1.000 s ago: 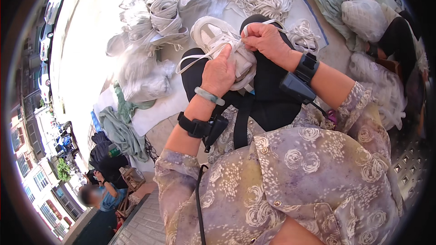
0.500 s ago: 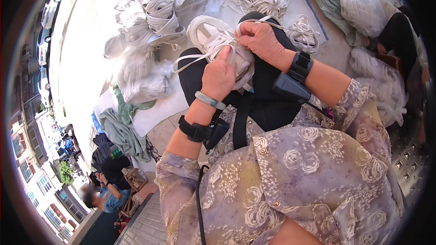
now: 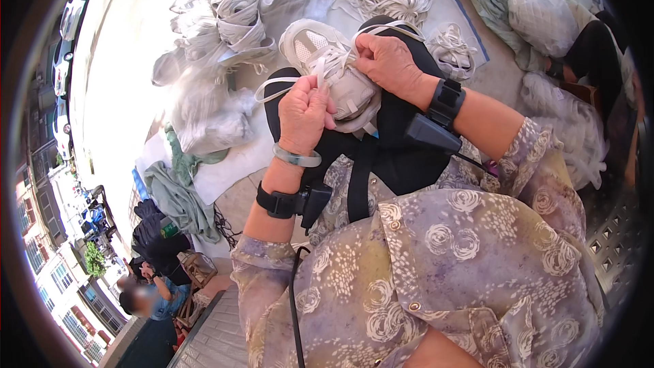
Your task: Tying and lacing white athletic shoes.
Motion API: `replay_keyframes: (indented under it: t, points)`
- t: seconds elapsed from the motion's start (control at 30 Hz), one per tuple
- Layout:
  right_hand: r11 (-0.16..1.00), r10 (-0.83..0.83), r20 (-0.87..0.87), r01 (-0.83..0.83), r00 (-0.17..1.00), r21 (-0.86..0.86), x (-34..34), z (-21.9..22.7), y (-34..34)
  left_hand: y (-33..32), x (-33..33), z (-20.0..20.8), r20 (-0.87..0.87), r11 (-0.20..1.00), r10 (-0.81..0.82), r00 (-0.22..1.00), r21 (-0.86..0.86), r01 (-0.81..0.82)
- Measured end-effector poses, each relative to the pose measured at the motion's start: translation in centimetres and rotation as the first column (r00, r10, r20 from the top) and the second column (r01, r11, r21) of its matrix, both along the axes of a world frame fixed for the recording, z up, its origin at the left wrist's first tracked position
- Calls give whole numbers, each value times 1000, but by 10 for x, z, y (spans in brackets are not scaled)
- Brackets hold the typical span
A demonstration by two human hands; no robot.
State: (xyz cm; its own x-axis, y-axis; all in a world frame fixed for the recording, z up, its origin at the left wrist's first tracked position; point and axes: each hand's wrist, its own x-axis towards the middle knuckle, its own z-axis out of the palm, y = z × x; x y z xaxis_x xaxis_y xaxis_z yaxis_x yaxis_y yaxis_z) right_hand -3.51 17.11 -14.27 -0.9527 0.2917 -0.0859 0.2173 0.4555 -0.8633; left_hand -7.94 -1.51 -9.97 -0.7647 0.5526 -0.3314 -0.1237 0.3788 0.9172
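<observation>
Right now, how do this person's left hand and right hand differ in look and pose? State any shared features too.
The left hand wears a pale bangle; the right hand shows none. The left hand reaches up from below, at the left of the shoe; the right hand comes in from the right, its fingers pointing left. Both pinch white lace, and each has a black device strapped behind it.
</observation>
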Motion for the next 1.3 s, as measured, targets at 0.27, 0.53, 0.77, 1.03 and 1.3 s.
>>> replay_keyframes:
  t: [0.27,0.53,0.77,1.03,1.3]
  points:
    - [973,132,199,-165,971,162,-4,12,9,-88,-31,3,272,565,734,622,264,-782]
    - [745,567,-165,-417,807,521,7,26,-15,-35,7,-30,414,832,402,817,208,-515]
    - [512,697,-51,-446,715,734,-1,23,-22,-13,-3,-36,305,894,380,873,121,-432]
    - [624,612,-57,-437,789,648,-3,20,-20,-3,-2,-55,115,902,405,907,113,-417]
    - [657,587,-80,-416,806,628,-2,21,-20,0,-4,-75,-175,929,364,915,140,-343]
